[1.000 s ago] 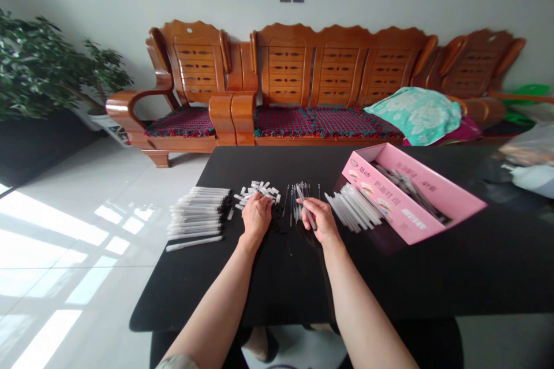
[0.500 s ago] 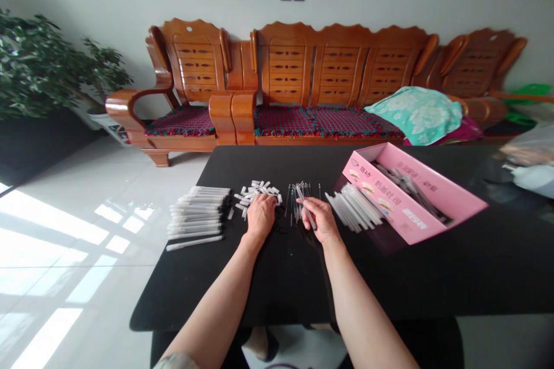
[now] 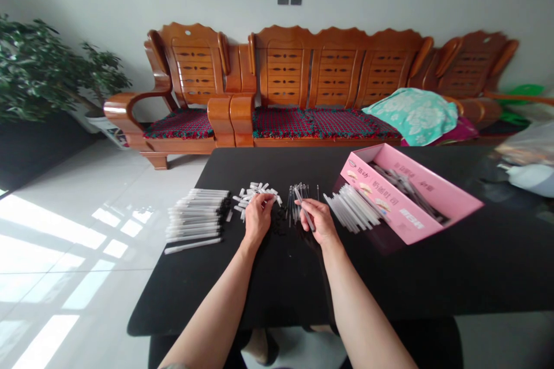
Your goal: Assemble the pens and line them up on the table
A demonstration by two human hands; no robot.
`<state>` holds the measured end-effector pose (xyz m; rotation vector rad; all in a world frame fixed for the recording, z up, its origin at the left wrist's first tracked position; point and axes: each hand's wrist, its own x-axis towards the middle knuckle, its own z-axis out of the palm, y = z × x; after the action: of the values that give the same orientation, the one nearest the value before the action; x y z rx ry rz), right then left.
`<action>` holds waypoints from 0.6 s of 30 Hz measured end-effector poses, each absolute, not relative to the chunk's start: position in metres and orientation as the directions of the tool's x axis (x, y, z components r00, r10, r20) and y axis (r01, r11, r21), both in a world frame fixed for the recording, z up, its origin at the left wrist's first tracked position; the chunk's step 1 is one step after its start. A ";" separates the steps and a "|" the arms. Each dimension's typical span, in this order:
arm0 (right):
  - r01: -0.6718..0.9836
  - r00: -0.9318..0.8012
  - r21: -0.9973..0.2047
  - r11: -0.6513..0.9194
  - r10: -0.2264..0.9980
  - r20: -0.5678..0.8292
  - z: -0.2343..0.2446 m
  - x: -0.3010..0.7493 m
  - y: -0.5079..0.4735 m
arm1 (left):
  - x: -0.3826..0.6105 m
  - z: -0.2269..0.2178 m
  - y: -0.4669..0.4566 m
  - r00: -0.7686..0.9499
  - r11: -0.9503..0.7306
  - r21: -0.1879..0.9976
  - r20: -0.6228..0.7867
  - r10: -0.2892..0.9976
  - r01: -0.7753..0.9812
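Note:
My right hand (image 3: 321, 222) is closed round a slim translucent pen (image 3: 305, 210), which slants up and left with its dark end low. Thumb and fingers of my left hand (image 3: 258, 220) are pinched together at the near side of a heap of white pen caps (image 3: 255, 189); what they hold, if anything, is too small to make out. Between the hands, thin pen refills (image 3: 294, 198) lie in a row, with small black bits (image 3: 277, 224) close by. To the left is a stack of capped pens (image 3: 197, 216). Clear white pen barrels (image 3: 352, 208) are piled right of my right hand.
A pink box (image 3: 409, 207) holding more dark-looking slim pieces stands on the black table (image 3: 285, 288) at the right. Plastic-wrapped items (image 3: 530, 167) sit at the far right edge. Behind the table is a wooden sofa (image 3: 285, 69) with a turquoise cloth (image 3: 415, 115).
My left hand has lifted slightly off the heap of caps, its fingertips now pinched together. My right hand keeps the pen in nearly the same place. The view has shifted a little.

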<state>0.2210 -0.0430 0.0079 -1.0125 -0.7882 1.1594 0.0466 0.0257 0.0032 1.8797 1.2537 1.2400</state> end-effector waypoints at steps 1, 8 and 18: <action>-0.348 0.230 -0.934 0.077 0.973 -0.005 0.008 0.221 -0.043 | 0.045 0.003 0.027 0.115 -0.373 0.884 0.355 0.928 0.282; -0.323 0.201 -0.943 0.078 0.980 0.012 0.004 0.220 -0.042 | 0.039 0.003 0.031 0.221 -0.032 0.938 0.114 0.969 -0.345; -0.543 0.089 -0.836 0.080 0.995 0.037 0.005 0.225 -0.042 | 0.041 0.015 0.024 0.356 0.195 0.809 0.020 0.934 -0.555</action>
<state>0.2252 -0.0425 0.0050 -0.7700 -0.7543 1.3309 0.0406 0.0239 0.0154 0.8335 0.5510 1.1206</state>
